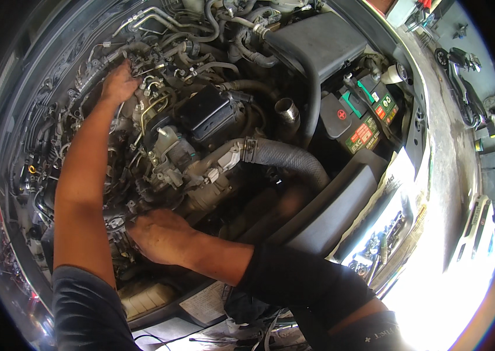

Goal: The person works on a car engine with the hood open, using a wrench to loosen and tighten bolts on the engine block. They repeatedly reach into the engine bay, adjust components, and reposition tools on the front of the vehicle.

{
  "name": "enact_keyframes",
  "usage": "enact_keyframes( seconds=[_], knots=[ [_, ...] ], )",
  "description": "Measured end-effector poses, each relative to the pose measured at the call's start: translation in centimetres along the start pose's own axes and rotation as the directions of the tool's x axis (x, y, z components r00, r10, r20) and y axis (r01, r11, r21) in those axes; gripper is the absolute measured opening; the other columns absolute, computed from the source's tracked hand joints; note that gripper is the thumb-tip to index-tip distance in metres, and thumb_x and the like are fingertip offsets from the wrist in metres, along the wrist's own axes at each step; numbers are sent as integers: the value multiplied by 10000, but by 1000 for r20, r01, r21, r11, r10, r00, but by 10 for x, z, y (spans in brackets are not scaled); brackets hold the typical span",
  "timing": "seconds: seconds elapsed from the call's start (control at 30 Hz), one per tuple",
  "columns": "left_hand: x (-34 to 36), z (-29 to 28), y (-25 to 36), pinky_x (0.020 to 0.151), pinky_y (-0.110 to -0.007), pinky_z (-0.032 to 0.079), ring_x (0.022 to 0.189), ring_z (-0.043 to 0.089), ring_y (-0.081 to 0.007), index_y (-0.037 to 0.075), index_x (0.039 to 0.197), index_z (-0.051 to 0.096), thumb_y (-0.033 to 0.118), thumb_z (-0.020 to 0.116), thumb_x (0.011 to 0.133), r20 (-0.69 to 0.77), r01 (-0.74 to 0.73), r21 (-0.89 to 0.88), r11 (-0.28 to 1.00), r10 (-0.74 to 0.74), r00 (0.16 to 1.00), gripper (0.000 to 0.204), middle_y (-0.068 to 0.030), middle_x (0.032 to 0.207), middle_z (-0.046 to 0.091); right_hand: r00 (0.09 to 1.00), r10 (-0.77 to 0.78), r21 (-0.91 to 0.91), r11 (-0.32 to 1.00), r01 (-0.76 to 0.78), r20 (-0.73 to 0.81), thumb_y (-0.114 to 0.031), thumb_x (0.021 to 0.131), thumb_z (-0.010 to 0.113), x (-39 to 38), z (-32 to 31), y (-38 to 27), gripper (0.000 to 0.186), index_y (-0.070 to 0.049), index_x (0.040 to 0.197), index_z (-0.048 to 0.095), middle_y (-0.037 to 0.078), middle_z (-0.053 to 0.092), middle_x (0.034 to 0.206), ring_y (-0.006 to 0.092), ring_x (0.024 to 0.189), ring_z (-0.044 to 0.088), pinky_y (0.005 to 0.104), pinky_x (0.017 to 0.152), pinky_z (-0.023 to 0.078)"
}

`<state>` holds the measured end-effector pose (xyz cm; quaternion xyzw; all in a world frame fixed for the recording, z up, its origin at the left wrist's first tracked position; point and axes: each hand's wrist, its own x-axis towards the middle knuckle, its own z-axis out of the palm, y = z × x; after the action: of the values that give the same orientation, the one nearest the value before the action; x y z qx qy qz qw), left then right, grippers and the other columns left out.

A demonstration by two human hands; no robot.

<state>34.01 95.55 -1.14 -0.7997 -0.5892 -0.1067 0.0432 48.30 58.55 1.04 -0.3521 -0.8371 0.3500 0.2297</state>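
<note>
Both my arms reach into a car's engine bay. My left hand (pixel 121 85) is at the far left part of the engine (pixel 168 149), its fingers closed among hoses and wiring near the rear. What those fingers hold, if anything, is hidden. Closer to the front edge, my right hand (pixel 159 237) is curled beside hoses and metal parts at the engine's front left. Its fingertips point down and left, out of sight. A black rectangular cover (pixel 205 112) sits on the engine between and to the right of my hands.
A thick grey hose (pixel 288 157) bends across the front right. Beyond it are a battery (pixel 359 114) with green and red labels and a large black box (pixel 322 44). A tray of tools (pixel 379 248) rests at the right front edge. A motorcycle (pixel 461 85) stands on the floor.
</note>
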Motion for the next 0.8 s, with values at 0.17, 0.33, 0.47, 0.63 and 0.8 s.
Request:
enact_keyframes(
  seconds=[0.17,0.33,0.47,0.63,0.8],
  knots=[
    [0,-2,2,1161,-476,486,1333,637,-452,-13,1572,514,395,801,905,57,59,-24,998,-58,997,833,-301,1402,679,998,-14,0,1000,14,-59,-181,913,733,-3,2,1,136,-60,969,757,172,784,898,377,865,789,487,784,637],
    [-3,-11,10,1165,-487,484,1352,621,-459,-11,1569,521,424,798,913,78,79,-70,994,-73,994,834,-298,1413,676,999,-28,-6,1000,28,-46,-195,907,734,-1,3,2,144,-67,969,752,164,789,934,365,882,788,482,796,631],
    [-2,-4,4,1219,-471,441,1434,575,-444,-35,1594,489,514,772,929,24,100,-44,994,-99,995,907,-296,1494,636,998,-33,-10,999,32,-52,-198,905,734,-2,5,3,145,-68,966,753,151,791,926,362,876,789,478,791,632],
    [11,-4,-6,1286,-444,363,1515,512,-417,-75,1617,445,672,639,985,113,175,-270,947,-150,982,997,-304,1580,566,992,-54,-23,998,52,-111,-198,912,729,-2,5,2,141,-67,959,752,150,788,901,357,861,789,473,778,635],
    [11,-8,7,1301,-457,336,1553,463,-414,-72,1604,471,693,596,1003,85,258,-154,954,-247,965,981,-294,1637,509,999,-34,-29,999,33,-23,-217,923,732,-2,2,3,162,-73,992,755,145,784,946,359,888,787,476,801,634]
  ],
)
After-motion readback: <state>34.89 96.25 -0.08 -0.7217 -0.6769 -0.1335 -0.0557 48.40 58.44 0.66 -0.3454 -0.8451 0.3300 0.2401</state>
